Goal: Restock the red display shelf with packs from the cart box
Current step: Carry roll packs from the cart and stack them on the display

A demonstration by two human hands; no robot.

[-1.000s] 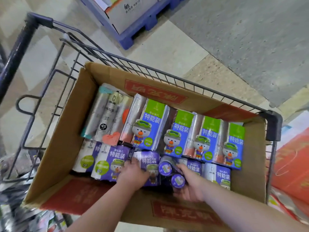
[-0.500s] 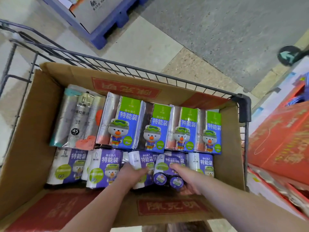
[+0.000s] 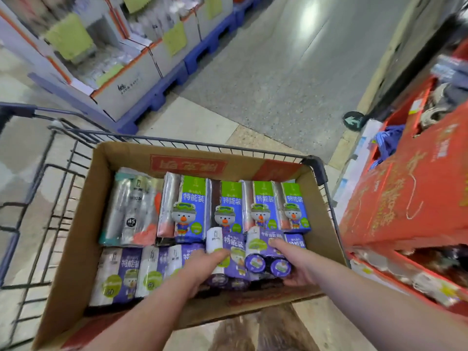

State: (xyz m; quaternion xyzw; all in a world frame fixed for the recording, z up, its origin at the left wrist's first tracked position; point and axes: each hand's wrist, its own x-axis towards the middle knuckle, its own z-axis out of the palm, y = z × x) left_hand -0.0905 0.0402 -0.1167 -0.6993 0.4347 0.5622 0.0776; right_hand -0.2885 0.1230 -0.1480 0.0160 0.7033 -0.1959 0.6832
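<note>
The brown cardboard box (image 3: 81, 236) sits inside the dark wire shopping cart (image 3: 314, 165) and fills most of the basket. The far row of the box holds four blue-and-green printed packs (image 3: 192, 206) side by side, with a silver-grey pack of rolls (image 3: 131, 206) at the far left corner. The near row holds purple-and-white packs (image 3: 126, 272) lying flat along the left and centre. The left hand (image 3: 202, 268) grips one purple-and-white pack of rolls (image 3: 229, 245) from its near end, with the fingers curled over the top face; the thumb is hidden. The right hand (image 3: 297, 266) grips a second purple-and-white pack (image 3: 263, 243) just beside the first, with the fingers laid over the top and the palm under the near end, where two round roll ends face the camera. The two held packs touch each other, and their far ends overlap the lower edge of the blue-and-green row. Both packs are above the right half of the near row, within the box outline. The red cardboard display shelf (image 3: 405, 198) stands to the right of the cart, close to its right rim; its contents are blurred. Across the aisle, at upper left, grey-white display cartons (image 3: 126, 82) stand on blue plastic pallets (image 3: 162, 87). A round green arrow sticker (image 3: 353, 120) lies on the floor beyond the cart.
</note>
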